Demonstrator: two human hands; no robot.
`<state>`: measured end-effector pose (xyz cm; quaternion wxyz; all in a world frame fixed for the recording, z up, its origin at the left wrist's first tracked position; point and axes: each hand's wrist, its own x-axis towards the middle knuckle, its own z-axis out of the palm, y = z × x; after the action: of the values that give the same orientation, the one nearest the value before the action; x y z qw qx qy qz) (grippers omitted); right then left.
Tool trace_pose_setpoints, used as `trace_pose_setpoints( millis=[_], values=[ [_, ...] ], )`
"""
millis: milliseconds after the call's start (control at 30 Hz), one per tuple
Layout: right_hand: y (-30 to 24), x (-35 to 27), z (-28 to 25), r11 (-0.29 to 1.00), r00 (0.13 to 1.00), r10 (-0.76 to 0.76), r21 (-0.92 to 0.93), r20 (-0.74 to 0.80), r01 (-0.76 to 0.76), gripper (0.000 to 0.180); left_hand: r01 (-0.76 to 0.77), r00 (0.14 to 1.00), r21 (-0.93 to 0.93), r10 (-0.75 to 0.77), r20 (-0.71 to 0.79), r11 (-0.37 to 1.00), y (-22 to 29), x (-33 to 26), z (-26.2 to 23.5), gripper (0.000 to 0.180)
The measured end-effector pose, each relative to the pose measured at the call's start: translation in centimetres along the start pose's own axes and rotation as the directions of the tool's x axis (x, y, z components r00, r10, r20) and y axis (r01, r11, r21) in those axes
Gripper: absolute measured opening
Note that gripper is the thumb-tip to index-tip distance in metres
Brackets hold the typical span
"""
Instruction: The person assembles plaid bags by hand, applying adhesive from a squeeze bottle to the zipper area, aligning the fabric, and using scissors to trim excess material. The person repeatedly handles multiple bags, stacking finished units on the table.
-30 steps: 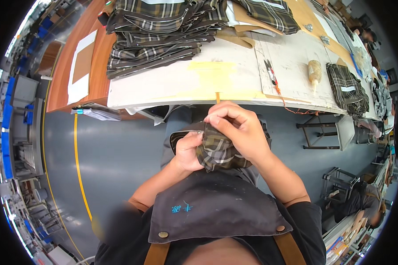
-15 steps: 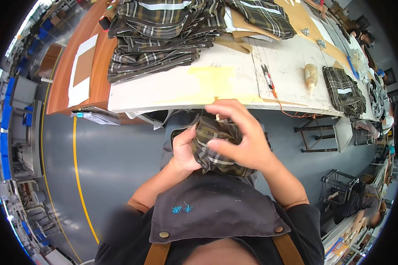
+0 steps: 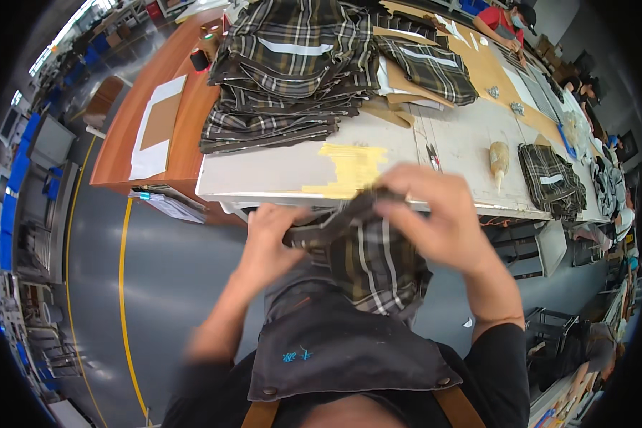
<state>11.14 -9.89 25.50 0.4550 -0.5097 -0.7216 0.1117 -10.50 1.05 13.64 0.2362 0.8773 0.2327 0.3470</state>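
Floor (image 3: 171, 285) of grey, marked by a yellow line (image 3: 123, 285), is seen at the left, with blue bins (image 3: 11, 235) ranged along the far edge. A brown wooden table (image 3: 185, 135) is seen next, and a white sheet with a brown card (image 3: 157, 128) is laid flat on it. Papers (image 3: 165, 205) are tucked just under its near edge. A pale worktable (image 3: 278, 171) is butted against the brown one, and a tall stack of plaid garments (image 3: 292, 64) is piled on its far part. A yellow patch (image 3: 353, 167) is seen on the bare near surface.

The left hand (image 3: 269, 239) is held in front of the table's near edge, and its fingers are closed on the left end of a plaid cloth piece (image 3: 371, 264). The cloth is held in the air between table and body, above a dark apron (image 3: 335, 349), and its lower part hangs down loosely. The right hand (image 3: 442, 225) is clamped over the upper right part of the same cloth, fingers curled down across it; both hands are blurred.

Further right, a second plaid pile (image 3: 428, 68) and brown card pieces (image 3: 492, 71) are spread on the table. A small glue bottle (image 3: 500, 160) is stood near a folded plaid bundle (image 3: 553, 178). Other people (image 3: 503, 21) are seated at the far right end.
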Motion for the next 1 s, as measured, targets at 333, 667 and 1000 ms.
trace_pose_setpoints(
  millis=[333, 667, 1000],
  values=[
    [8.1, 14.5, -11.9, 0.922, 0.963, -0.131, -0.385, -0.233, 0.032, 0.018, -0.351, 0.675, 0.597, 0.637, -0.373, 0.722, -1.2, 23.2, -13.4, 0.034],
    [24.9, 12.0, -4.5, 0.973, 0.937, -0.124, -0.225, -0.327, 0.051, 0.023, -0.265, 0.958, 0.484, 0.286, 0.032, 0.834, -14.0, 35.1, 0.2, 0.055],
    [40.6, -19.6, -30.8, -0.503, 0.204, 0.227, -0.295, -0.952, -0.812, 0.06, -0.52, 0.848, 0.006, 0.517, -0.118, 0.854, -5.6, 35.1, 11.7, 0.016]
  ],
)
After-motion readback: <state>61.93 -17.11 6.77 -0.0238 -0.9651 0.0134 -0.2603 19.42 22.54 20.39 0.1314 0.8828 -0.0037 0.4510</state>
